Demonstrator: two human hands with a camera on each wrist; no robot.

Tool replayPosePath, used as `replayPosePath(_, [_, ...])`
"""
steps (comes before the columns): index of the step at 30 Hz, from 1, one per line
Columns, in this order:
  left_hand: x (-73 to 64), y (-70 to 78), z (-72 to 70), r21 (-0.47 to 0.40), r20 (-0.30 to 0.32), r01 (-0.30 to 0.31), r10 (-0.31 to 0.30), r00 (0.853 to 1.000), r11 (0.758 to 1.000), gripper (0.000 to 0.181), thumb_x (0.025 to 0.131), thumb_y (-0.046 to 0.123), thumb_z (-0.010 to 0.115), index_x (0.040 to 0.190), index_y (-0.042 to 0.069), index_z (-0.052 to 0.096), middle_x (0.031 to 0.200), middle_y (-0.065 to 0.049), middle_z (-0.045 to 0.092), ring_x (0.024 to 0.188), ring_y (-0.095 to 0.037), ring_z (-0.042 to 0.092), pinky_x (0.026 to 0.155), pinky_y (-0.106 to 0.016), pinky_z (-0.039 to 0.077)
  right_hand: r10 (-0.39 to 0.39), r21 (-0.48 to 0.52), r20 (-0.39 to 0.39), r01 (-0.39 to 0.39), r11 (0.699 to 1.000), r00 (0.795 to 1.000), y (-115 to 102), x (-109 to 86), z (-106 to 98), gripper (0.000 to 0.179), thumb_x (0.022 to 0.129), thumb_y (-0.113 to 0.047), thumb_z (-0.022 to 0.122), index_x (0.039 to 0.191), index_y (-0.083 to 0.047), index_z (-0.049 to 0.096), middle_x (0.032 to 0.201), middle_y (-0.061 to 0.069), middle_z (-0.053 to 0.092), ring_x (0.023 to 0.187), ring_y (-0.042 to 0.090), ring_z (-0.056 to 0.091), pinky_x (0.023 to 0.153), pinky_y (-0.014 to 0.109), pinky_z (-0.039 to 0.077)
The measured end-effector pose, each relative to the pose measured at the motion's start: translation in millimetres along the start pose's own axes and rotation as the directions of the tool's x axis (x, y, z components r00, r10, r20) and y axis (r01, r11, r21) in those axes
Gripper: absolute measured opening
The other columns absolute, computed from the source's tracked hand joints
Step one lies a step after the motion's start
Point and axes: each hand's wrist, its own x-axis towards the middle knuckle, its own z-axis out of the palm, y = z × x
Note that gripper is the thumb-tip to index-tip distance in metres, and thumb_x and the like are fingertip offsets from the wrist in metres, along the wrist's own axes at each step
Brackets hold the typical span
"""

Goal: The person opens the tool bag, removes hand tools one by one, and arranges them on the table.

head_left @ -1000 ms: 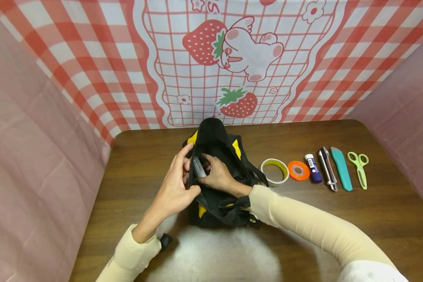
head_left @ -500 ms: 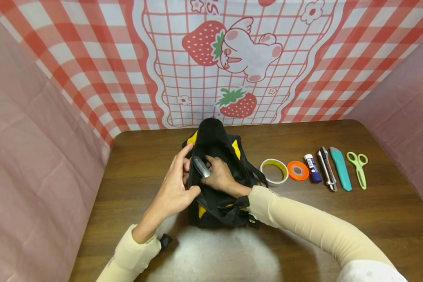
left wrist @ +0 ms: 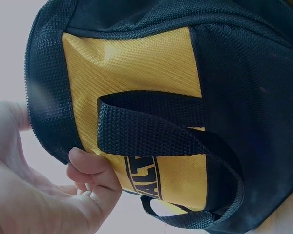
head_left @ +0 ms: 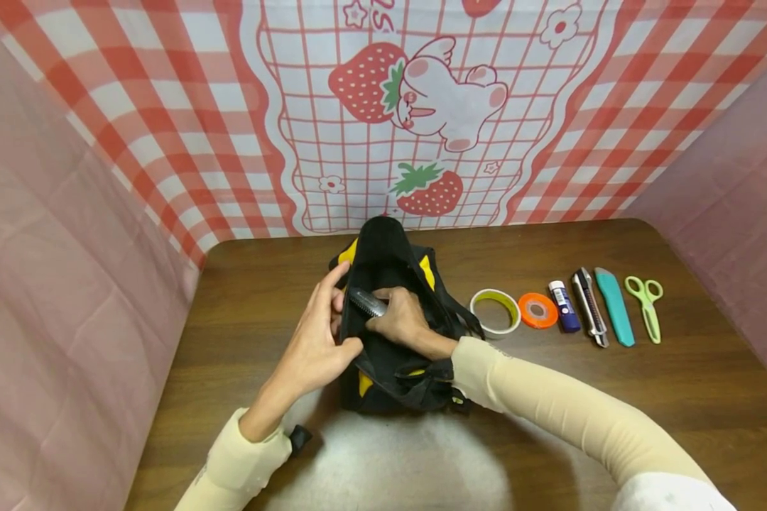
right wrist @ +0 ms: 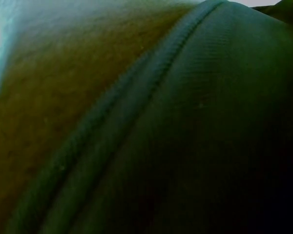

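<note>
A black and yellow tool bag [head_left: 383,394] stands on the table with its zipped mouth wide apart. My left hand [head_left: 316,341] holds the left side of that mouth; in the left wrist view the curled fingers [left wrist: 95,170] grip the zip edge beside a yellow panel with lettering and a black strap. Inside the opening, my right hand [head_left: 403,316] pinches a silver-grey object with a ridged dark edge [head_left: 367,302], its far part hidden by the hand. Dark, blurred bag fabric [right wrist: 185,122] fills most of the right wrist view.
Right of the bag lie, in a row, a roll of tape [head_left: 514,312], an orange ring-shaped roll [head_left: 550,311], a glue stick [head_left: 565,309], a box cutter [head_left: 591,309], a teal knife-shaped tool [head_left: 616,309] and light-green scissors [head_left: 648,309]. A checked cloth [head_left: 198,106] hangs behind the table [head_left: 249,284].
Inside the bag the silver-grey object has turned from nearly upright to a slant, and my right fingers have shifted over its right end. The left hand keeps its grip on the bag edge.
</note>
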Motion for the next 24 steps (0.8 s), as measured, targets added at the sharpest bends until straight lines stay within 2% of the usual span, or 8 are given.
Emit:
replayPosePath(3, [-0.3, -0.6, -0.1, -0.001, 0.001, 0.005, -0.005, 1.0, 1.0, 0.104, 0.076, -0.007, 0.065, 0.172, 0.016, 0.034, 0.11, -0.01, 0.041, 0.075, -0.018, 0.043, 0.069, -0.027, 0.036, -0.014, 0.024, -0.018, 0.015, 1.0, 1.0, 0, -0.7, -3, 0.055, 0.077, -0.007, 0.087, 0.131, -0.004, 0.08, 0.117, 0.013, 0.08, 0.091, 0.025, 0.068, 0.081, 0.034, 0.055])
replayPosePath(9, [-0.4, -1.0, -0.2, -0.002, -0.001, 0.004, -0.004, 1.0, 1.0, 0.104, 0.076, -0.007, 0.065, 0.172, 0.017, 0.035, 0.111, -0.01, 0.041, 0.076, -0.017, 0.042, 0.069, -0.026, 0.036, -0.105, 0.045, -0.074, 0.108, 0.993, 0.992, -4, -5.7, -16, 0.061, 0.076, -0.007, 0.085, 0.136, -0.007, 0.079, 0.129, 0.015, 0.077, 0.1, 0.028, 0.07, 0.085, 0.039, 0.056])
replayPosePath(15, [0.1, -0.6, 0.4, 0.003, -0.002, 0.007, -0.007, 1.0, 1.0, 0.103, 0.077, -0.007, 0.066, 0.172, 0.017, 0.034, 0.111, -0.01, 0.041, 0.076, -0.017, 0.042, 0.069, -0.027, 0.035, -0.131, 0.087, -0.112, 0.141, 0.986, 0.985, -6, -13.7, -33, 0.062, 0.077, -0.007, 0.085, 0.138, -0.011, 0.078, 0.13, 0.013, 0.076, 0.098, 0.029, 0.069, 0.082, 0.037, 0.053])
replayPosePath(24, [-0.6, -1.1, 1.3, 0.014, -0.006, 0.014, -0.014, 1.0, 1.0, 0.102, 0.078, -0.005, 0.067, 0.172, 0.017, 0.035, 0.111, -0.01, 0.041, 0.076, -0.018, 0.043, 0.069, -0.027, 0.036, -0.244, 0.024, -0.141, 0.25, 0.968, 0.959, -9, -33.4, -54, 0.062, 0.082, -0.004, 0.077, 0.144, -0.007, 0.075, 0.132, 0.018, 0.073, 0.097, 0.029, 0.067, 0.079, 0.037, 0.05])
